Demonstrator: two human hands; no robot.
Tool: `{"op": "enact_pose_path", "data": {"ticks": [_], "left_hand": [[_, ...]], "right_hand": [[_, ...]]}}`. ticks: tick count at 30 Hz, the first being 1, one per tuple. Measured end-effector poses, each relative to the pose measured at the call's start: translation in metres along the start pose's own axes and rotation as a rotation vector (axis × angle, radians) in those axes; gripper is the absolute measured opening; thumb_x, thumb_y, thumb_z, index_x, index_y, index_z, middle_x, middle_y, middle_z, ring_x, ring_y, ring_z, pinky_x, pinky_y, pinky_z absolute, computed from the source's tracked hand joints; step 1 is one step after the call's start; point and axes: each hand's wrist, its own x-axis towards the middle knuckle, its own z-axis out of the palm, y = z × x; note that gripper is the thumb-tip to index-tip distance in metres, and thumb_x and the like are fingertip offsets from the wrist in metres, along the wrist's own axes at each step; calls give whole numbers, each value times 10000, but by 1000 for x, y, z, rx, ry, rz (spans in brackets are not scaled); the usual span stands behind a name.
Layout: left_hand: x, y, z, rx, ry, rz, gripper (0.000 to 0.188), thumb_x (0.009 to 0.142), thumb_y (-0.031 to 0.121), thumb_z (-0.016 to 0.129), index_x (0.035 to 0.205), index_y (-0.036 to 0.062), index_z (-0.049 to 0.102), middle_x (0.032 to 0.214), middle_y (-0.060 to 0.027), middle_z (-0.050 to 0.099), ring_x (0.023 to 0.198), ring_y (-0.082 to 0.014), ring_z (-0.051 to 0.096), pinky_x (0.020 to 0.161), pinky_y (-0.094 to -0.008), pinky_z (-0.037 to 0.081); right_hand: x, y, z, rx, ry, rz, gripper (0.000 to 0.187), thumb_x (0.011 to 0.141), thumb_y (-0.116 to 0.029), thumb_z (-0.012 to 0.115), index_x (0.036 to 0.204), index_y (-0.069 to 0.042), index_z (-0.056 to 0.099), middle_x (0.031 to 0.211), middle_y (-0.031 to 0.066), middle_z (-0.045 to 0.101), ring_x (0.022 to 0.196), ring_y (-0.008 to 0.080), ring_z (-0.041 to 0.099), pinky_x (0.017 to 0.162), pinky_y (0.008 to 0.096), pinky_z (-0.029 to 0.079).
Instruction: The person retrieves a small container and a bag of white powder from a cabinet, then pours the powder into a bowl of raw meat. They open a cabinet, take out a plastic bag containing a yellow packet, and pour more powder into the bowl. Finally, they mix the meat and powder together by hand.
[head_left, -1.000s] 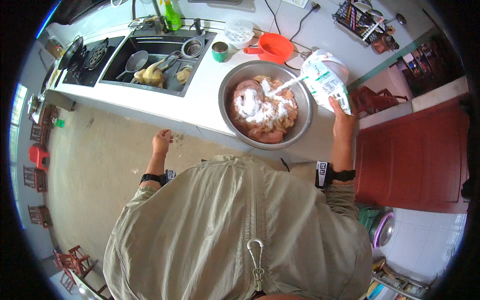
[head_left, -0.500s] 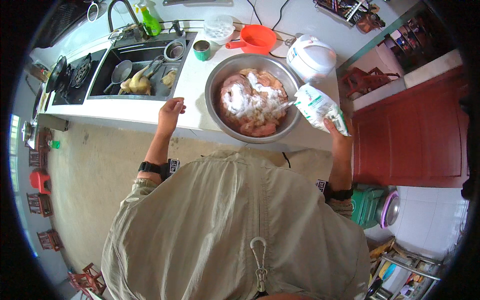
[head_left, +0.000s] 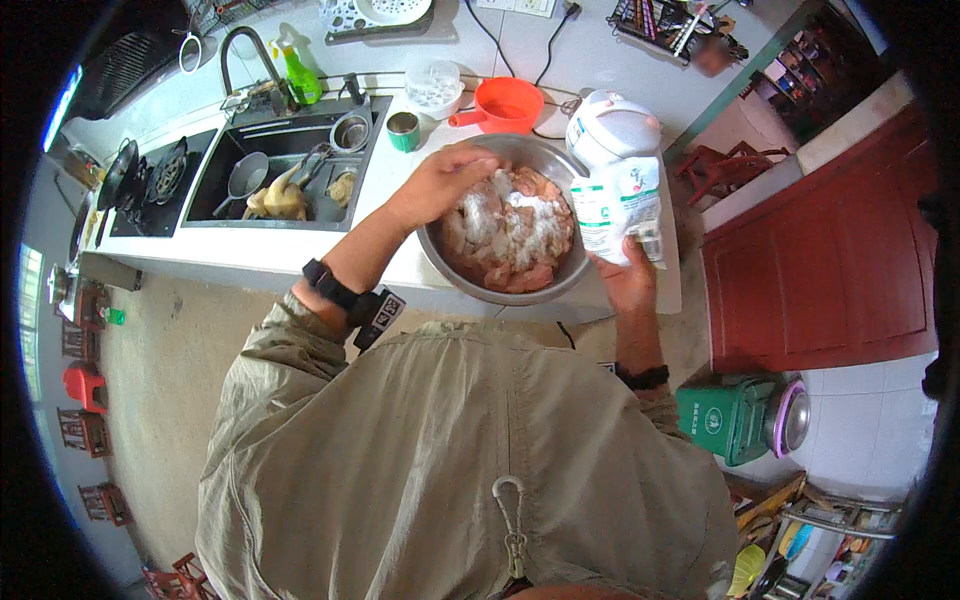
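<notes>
A large steel basin [head_left: 437, 240] stands on the counter, full of raw meat pieces [head_left: 515, 275] with white powder [head_left: 535, 212] scattered over them. My left hand [head_left: 450, 182] reaches over the basin's far left side, above the meat. Its fingers are loosely bent and nothing shows in them, though the fingertips are partly hidden. My right hand [head_left: 630, 275] is closed around the lower end of a white plastic bag with green print [head_left: 608, 212]. The bag is held nearly upright at the basin's right rim.
Behind the basin are a red dipper [head_left: 508, 105], a white rice cooker [head_left: 610, 128], a green cup [head_left: 403, 140] and a clear plastic container [head_left: 433, 88]. To the left, a sink [head_left: 225, 165] holds a plucked chicken [head_left: 280, 198] and pans. A red door [head_left: 820, 260] is at right.
My left hand has moved from beside the counter's front edge to over the basin. The bag, tilted toward the basin before, is now more upright and slightly further left in my right hand.
</notes>
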Motion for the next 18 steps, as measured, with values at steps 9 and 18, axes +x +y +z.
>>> {"op": "enact_pose_path", "data": {"ticks": [9,18], "left_hand": [[35,47,40,54,-362,-158,430,914,419,649,1045,11,683,990,-45,660,945,-121,574,859,-276,454],[28,31,40,604,-39,376,228,866,287,677,900,66,725,863,-43,687,961,-201,598,954,-407,403]], "right_hand": [[6,78,11,437,-109,269,371,978,-241,505,1329,-128,458,1302,80,553,1162,300,560,915,523,505],[1,85,15,175,-118,340,608,894,-311,667,1392,-128,368,1434,76,401,1271,331,428,1012,636,380]]}}
